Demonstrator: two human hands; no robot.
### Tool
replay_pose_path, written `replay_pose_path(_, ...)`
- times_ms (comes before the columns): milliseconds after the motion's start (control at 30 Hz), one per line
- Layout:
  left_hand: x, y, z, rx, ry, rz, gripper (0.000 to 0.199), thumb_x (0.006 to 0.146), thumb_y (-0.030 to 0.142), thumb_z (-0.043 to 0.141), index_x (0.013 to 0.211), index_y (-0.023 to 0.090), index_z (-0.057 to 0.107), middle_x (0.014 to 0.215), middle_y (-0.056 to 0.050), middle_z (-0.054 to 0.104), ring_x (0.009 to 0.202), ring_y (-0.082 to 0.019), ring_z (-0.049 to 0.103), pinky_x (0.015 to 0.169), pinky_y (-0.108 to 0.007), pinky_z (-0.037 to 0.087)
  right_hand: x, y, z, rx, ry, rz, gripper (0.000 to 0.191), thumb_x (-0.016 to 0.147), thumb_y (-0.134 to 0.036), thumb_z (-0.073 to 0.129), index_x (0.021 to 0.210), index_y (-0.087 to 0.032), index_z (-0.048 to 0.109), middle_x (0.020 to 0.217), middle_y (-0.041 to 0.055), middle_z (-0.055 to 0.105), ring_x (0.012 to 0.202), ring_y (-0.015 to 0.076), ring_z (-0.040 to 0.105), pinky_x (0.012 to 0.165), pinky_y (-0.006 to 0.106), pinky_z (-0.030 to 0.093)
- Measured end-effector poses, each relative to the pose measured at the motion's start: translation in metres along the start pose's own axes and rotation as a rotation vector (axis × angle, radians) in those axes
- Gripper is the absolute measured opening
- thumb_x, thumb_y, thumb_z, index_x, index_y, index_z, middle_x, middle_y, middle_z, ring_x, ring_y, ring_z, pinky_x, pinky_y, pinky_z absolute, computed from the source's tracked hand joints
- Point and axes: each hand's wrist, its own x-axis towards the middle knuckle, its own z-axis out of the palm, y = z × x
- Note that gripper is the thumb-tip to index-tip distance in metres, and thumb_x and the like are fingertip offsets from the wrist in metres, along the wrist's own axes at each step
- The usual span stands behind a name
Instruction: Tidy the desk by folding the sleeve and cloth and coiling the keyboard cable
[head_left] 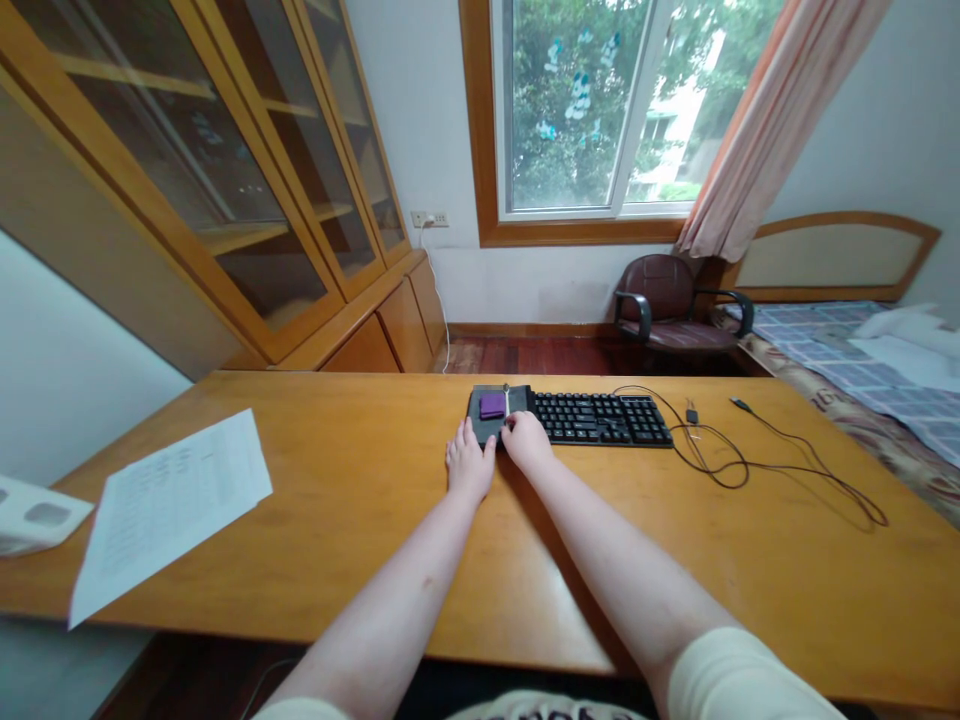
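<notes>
A dark grey, flat, roughly square item (pixel 486 428) lies at the left end of a black keyboard (pixel 600 418) near the far edge of the desk. On top of it rests a small folded purple cloth-like piece (pixel 492 405). My left hand (pixel 469 464) lies with fingers apart on the near left corner of the grey item. My right hand (pixel 527 440) is closed at its right side, beside the keyboard's left end. A thin pale strip (pixel 508 402) runs up from the right fingers; whether they grip it is hidden.
A brown cable (pixel 727 465) loops over the right of the desk, by a small dark plug-like piece (pixel 691 416). Printed paper (pixel 176 500) and a white box (pixel 41 515) lie left. Beyond the desk (pixel 360 560) stand a cabinet (pixel 300 250), a chair (pixel 660 300) and a bed (pixel 862 350).
</notes>
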Motion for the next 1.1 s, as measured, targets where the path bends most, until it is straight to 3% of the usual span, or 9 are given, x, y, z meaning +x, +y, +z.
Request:
replay_pose_path(267, 0.0, 0.001, -0.003, -0.004, 0.005, 0.009, 0.063, 0.088, 0.046, 0.034, 0.138, 0.008, 0.03, 0.14, -0.02, 0.036, 0.129, -0.03, 0.035, 0.107, -0.045, 0.025, -0.015, 0.011, -0.011, 0.017, 0.037, -0.058, 0.026, 0.082, -0.029, 0.049, 0.104, -0.022, 0.061, 0.104, 0.0066, 0.061, 0.094, 0.018, 0.058, 0.08, 0.027, 0.043)
replay_pose_path(367, 0.0, 0.001, -0.003, -0.001, 0.007, 0.017, 0.063, 0.089, 0.046, 0.034, 0.138, 0.008, 0.03, 0.141, -0.019, 0.036, 0.129, -0.03, 0.034, 0.107, -0.045, 0.025, -0.017, 0.038, -0.039, 0.062, 0.175, -0.101, 0.028, 0.086, -0.029, 0.043, 0.104, -0.02, 0.062, 0.105, 0.006, 0.063, 0.098, 0.0173, 0.057, 0.086, 0.027, 0.042)
replay_pose_path(433, 0.001, 0.0, -0.003, 0.003, 0.012, 0.022, 0.063, 0.089, 0.046, 0.034, 0.138, 0.008, 0.03, 0.14, -0.019, 0.036, 0.129, -0.031, 0.034, 0.107, -0.045, 0.025, -0.017, 0.07, -0.067, 0.044, 0.303, -0.077, 0.031, 0.088, -0.03, 0.038, 0.102, -0.019, 0.063, 0.105, 0.0073, 0.064, 0.1, 0.0181, 0.056, 0.088, 0.028, 0.041)
replay_pose_path(500, 0.001, 0.0, -0.002, 0.008, 0.013, 0.025, 0.063, 0.089, 0.046, 0.034, 0.138, 0.008, 0.03, 0.14, -0.019, 0.037, 0.129, -0.031, 0.035, 0.106, -0.045, 0.026, -0.016, 0.112, -0.099, -0.029, 0.407, 0.028, 0.035, 0.088, -0.032, 0.036, 0.102, -0.017, 0.064, 0.105, 0.0096, 0.064, 0.1, 0.0203, 0.056, 0.088, 0.03, 0.041)
replay_pose_path(567, 0.001, 0.0, -0.001, 0.019, 0.018, 0.026, 0.063, 0.089, 0.046, 0.034, 0.138, 0.007, 0.03, 0.14, -0.019, 0.038, 0.128, -0.031, 0.036, 0.106, -0.045, 0.026, -0.016, 0.158, -0.13, -0.169, 0.441, 0.249, 0.036, 0.087, -0.032, 0.036, 0.102, -0.016, 0.064, 0.103, 0.0123, 0.065, 0.099, 0.0238, 0.057, 0.086, 0.034, 0.042)
replay_pose_path(667, 0.001, 0.001, -0.001, 0.039, 0.028, 0.023, 0.063, 0.089, 0.046, 0.034, 0.138, 0.006, 0.031, 0.14, -0.019, 0.038, 0.128, -0.031, 0.036, 0.106, -0.045, 0.027, -0.017, 0.218, -0.162, -0.334, 0.259, 0.657, 0.037, 0.084, -0.034, 0.041, 0.102, -0.014, 0.066, 0.104, 0.0167, 0.064, 0.097, 0.0271, 0.059, 0.081, 0.037, 0.045)
replay_pose_path(767, 0.001, 0.002, -0.001, 0.051, 0.032, 0.022, 0.063, 0.089, 0.046, 0.034, 0.137, 0.006, 0.031, 0.14, -0.019, 0.038, 0.128, -0.031, 0.036, 0.106, -0.046, 0.027, -0.019, 0.252, -0.177, -0.333, 0.17, 0.789, 0.042, 0.076, -0.043, 0.051, 0.093, -0.009, 0.069, 0.099, 0.0226, 0.065, 0.094, 0.0335, 0.06, 0.076, 0.041, 0.047)
replay_pose_path(933, 0.001, 0.002, -0.003, 0.052, 0.034, 0.026, 0.062, 0.089, 0.046, 0.035, 0.137, 0.007, 0.031, 0.139, -0.019, 0.039, 0.127, -0.03, 0.037, 0.105, -0.045, 0.028, -0.021, 0.262, -0.179, -0.288, 0.172, 0.848, 0.032, 0.067, -0.032, 0.062, 0.086, -0.007, 0.07, 0.093, 0.0243, 0.065, 0.091, 0.034, 0.061, 0.073, 0.039, 0.047)
replay_pose_path(1100, 0.0, 0.002, -0.003, 0.048, 0.029, 0.02, 0.062, 0.089, 0.046, 0.034, 0.137, 0.007, 0.031, 0.139, -0.019, 0.038, 0.128, -0.03, 0.036, 0.105, -0.045, 0.028, -0.035, 0.243, -0.173, -0.272, 0.31, 0.844, 0.037, 0.079, -0.033, 0.047, 0.093, -0.006, 0.069, 0.092, 0.0249, 0.065, 0.087, 0.0307, 0.062, 0.067, 0.037, 0.045)
